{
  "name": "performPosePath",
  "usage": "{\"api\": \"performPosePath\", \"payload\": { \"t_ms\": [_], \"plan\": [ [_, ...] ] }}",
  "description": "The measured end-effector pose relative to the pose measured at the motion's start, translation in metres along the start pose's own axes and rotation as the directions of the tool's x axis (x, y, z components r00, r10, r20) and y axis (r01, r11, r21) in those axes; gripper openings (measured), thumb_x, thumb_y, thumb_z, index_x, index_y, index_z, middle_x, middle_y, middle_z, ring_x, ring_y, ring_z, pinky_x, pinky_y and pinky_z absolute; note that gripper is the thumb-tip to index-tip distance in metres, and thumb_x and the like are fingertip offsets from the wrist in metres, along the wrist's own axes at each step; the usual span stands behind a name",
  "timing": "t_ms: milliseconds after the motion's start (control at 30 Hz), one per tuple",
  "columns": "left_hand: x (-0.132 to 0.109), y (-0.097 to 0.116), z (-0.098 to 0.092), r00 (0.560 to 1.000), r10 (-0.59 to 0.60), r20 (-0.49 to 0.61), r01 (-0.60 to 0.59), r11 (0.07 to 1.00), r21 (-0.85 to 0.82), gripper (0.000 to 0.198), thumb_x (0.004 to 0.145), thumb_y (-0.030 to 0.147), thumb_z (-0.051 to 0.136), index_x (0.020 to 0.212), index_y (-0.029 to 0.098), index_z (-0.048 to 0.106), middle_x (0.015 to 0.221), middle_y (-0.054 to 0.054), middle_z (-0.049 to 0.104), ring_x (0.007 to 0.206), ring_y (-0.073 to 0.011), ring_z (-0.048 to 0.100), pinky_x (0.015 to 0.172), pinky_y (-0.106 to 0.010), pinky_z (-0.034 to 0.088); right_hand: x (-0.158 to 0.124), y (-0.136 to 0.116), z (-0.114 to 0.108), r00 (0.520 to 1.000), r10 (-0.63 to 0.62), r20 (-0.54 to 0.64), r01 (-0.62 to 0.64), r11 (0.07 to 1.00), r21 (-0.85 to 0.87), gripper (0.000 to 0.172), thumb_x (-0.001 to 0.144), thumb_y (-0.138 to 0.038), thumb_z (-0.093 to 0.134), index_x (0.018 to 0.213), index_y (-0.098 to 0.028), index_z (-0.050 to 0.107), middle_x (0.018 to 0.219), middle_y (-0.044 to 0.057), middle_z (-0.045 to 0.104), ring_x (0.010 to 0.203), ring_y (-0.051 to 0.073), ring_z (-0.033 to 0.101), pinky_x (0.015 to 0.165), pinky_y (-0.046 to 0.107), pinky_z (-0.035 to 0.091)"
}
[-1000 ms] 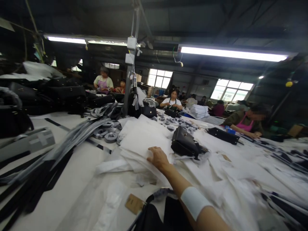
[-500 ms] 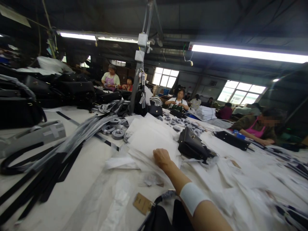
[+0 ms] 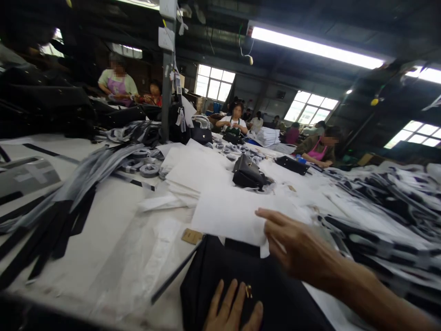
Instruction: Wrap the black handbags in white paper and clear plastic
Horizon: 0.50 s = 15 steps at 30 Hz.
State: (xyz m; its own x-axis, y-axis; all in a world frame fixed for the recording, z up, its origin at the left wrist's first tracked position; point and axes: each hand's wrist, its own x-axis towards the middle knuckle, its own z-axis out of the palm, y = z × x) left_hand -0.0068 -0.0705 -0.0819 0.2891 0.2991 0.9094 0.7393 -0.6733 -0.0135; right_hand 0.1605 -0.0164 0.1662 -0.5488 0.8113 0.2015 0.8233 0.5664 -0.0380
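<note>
**Palm on a bag, sheet in the other hand**

Nearest the camera, the left hand (image 3: 231,307) lies flat, fingers spread and gripping nothing, on a black handbag (image 3: 275,294) at the table's near edge. The palm's weight seems to keep the soft bag from sliding. A small gold clasp (image 3: 248,290) shows just beside the fingertips, and the bag's strap (image 3: 175,273) trails off to the left.

Just beyond, the right hand (image 3: 296,246) has closed on the near right corner of a white sheet (image 3: 230,214), forefinger stretched along its edge. The rest of the sheet lies over the bag's far edge. Motion blur hides how the thumb sits.

A brown tag (image 3: 192,236) rests on the table touching the sheet's left corner, with clear plastic bags (image 3: 144,262) beside it and black straps (image 3: 51,225) heaped farther left.

Behind these lies a stack of white sheets (image 3: 193,172), probably kept within arm's reach. A second, smaller black handbag (image 3: 248,174) stands just right of it, and grey rolls (image 3: 149,170) lie to its left.

At the table's far end sit co-workers: one in a pink apron (image 3: 319,148), one in a white shirt (image 3: 234,123), and one in a purple apron (image 3: 117,83).
</note>
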Motion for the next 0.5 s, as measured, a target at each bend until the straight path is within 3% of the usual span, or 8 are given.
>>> {"api": "performPosePath", "payload": {
  "t_ms": [133,233,300,400,500],
  "plan": [
    [0.013,-0.007,-0.012,0.992,0.055,0.117,-0.046,0.996,-0.078,0.045,0.093,0.051,0.058,0.134,0.033,0.057,0.12,-0.004,0.069,0.116,-0.0239,0.062,0.113,-0.045,0.033,-0.067,-0.034,0.043,0.984,0.108,0.138,-0.108,0.994,-0.007,0.042,0.073,-0.004,0.044,0.105,-0.021,0.065,0.136,0.012,0.06,0.124,0.023,0.059,0.101,0.033,0.051],
    [0.017,-0.01,-0.026,0.975,0.089,0.205,-0.067,0.992,-0.11,0.043,0.097,0.048,0.053,0.137,0.033,0.055,0.123,-0.003,0.067,0.116,-0.0219,0.06,0.113,-0.042,0.033,-0.085,-0.051,0.083,0.967,0.178,0.181,-0.187,0.982,0.033,0.061,0.069,-0.004,0.046,0.126,-0.02,0.061,0.137,0.012,0.06,0.119,0.025,0.062,0.099,0.035,0.052],
    [0.016,-0.013,-0.033,0.963,0.115,0.242,-0.09,0.989,-0.115,0.038,0.103,0.039,0.042,0.138,0.029,0.054,0.123,-0.004,0.067,0.114,-0.0204,0.06,0.108,-0.039,0.038,-0.089,-0.057,0.098,0.965,0.18,0.19,-0.198,0.977,0.079,0.067,0.071,-0.005,0.047,0.135,-0.021,0.056,0.138,0.011,0.06,0.121,0.025,0.061,0.102,0.036,0.049],
    [0.014,-0.02,-0.045,0.957,0.144,0.251,-0.118,0.986,-0.115,0.041,0.104,0.024,0.03,0.136,0.023,0.056,0.122,-0.006,0.068,0.113,-0.0198,0.061,0.106,-0.039,0.039,-0.091,-0.058,0.102,0.958,0.221,0.185,-0.249,0.957,0.148,0.06,0.077,-0.012,0.054,0.137,-0.021,0.056,0.135,0.011,0.062,0.123,0.027,0.059,0.106,0.039,0.045],
    [0.02,-0.031,-0.061,0.954,0.149,0.261,-0.131,0.988,-0.083,0.036,0.101,0.017,0.038,0.129,0.022,0.061,0.121,-0.005,0.069,0.119,-0.0213,0.059,0.116,-0.047,0.029,-0.087,-0.054,0.094,0.928,0.318,0.194,-0.349,0.924,0.155,0.051,0.085,-0.023,0.06,0.135,-0.016,0.057,0.125,0.014,0.067,0.114,0.028,0.063,0.1,0.039,0.048]
  ]
}}
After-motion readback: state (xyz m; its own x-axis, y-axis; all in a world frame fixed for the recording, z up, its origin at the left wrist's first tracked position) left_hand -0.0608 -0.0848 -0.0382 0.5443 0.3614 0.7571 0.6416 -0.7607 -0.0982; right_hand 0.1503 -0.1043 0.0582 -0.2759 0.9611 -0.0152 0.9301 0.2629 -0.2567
